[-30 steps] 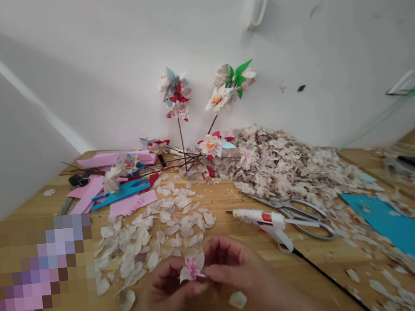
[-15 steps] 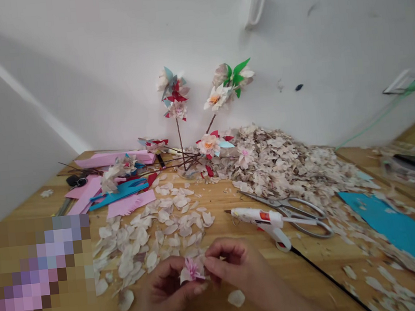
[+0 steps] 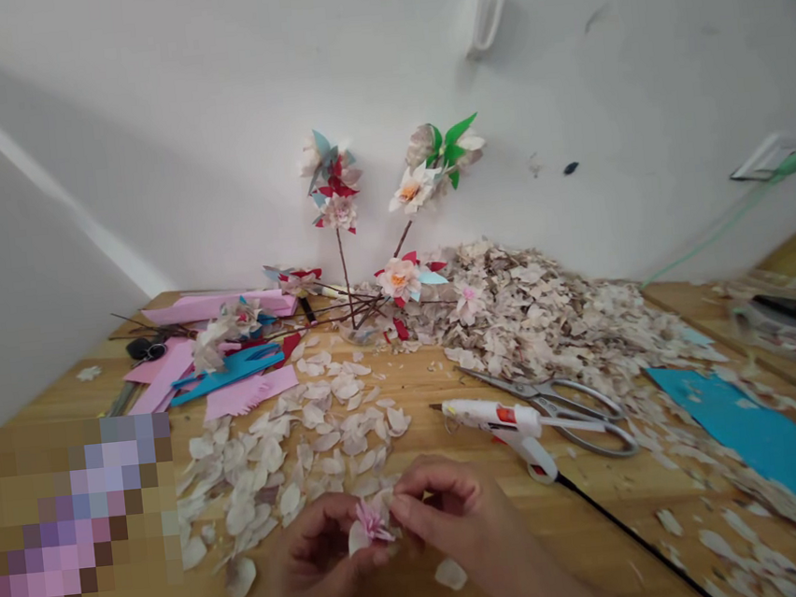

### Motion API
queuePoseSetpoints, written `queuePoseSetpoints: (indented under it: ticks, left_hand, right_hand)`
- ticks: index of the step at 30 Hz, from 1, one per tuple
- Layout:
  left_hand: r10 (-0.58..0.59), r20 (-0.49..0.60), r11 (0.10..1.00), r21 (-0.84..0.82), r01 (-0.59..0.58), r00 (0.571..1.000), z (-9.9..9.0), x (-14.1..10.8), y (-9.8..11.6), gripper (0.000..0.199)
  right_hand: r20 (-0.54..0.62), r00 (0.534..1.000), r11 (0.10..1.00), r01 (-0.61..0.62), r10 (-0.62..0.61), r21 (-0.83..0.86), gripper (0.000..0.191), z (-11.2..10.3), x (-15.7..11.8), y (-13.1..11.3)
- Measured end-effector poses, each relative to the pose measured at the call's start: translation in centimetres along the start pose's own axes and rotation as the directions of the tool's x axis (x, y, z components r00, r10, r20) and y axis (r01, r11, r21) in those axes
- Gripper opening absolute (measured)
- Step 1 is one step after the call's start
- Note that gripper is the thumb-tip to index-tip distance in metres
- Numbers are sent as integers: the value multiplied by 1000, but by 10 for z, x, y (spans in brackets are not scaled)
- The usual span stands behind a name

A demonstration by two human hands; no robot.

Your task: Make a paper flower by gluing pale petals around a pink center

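Observation:
At the front middle of the table, my left hand [image 3: 324,550] pinches a small handmade flower [image 3: 372,523] with a pink fringed paper centre and pale petals round it. My right hand [image 3: 443,510] is closed at the flower's right side, thumb and forefinger on a pale petal [image 3: 388,501] against the pink centre. Its other fingertips are partly hidden. A single loose petal [image 3: 451,573] lies on the table below my right hand. Many pale petals [image 3: 265,452] are spread beyond my left hand.
A white glue gun [image 3: 498,417] lies beyond my right hand, its black cord [image 3: 631,529] running front right. Scissors [image 3: 584,412] lie behind it. A petal heap [image 3: 533,314] and flower stems [image 3: 346,275] stand by the wall. Blue paper [image 3: 749,434] is right, pink paper [image 3: 252,392] left.
The flower has turned slightly in my left hand, so its pink centre faces more upward. Both hands stay nearly in place, and the view has shifted slightly.

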State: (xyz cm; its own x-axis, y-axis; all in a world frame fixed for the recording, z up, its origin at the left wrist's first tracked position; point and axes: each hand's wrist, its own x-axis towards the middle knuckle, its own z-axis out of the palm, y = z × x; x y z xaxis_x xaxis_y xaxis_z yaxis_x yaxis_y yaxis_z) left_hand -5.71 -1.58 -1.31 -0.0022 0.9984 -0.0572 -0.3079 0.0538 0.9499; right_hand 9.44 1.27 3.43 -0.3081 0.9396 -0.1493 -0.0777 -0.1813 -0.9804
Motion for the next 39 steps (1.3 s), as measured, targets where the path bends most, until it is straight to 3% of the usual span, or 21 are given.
queuePoseSetpoints:
  ticks: [8,15,19,22,29,39]
  left_hand:
    - [-12,-29,998,-67,10,1000,0,-1,0,25]
    - [-118,46,981,-151,123,992,8,0,10,16]
    - [-203,23,964,-172,204,979,10,-2,13,19]
    - [-262,20,950,-173,261,965,10,-3,13,20]
    - [-233,106,946,-207,251,967,6,0,4,20]
    - [-254,52,938,-232,259,966,14,-2,15,27]
  right_hand:
    - [83,994,997,75,-73,-20,17,-7,-2,5]
    - [193,951,965,256,-242,-54,13,-17,8,7]
    - [268,926,946,303,-264,-115,12,-18,8,8]
    - [258,917,921,352,-304,-168,12,-18,6,7]
    - [273,893,885,418,-358,-207,15,-17,2,7]
    - [168,933,925,345,-319,-157,13,-9,2,12]
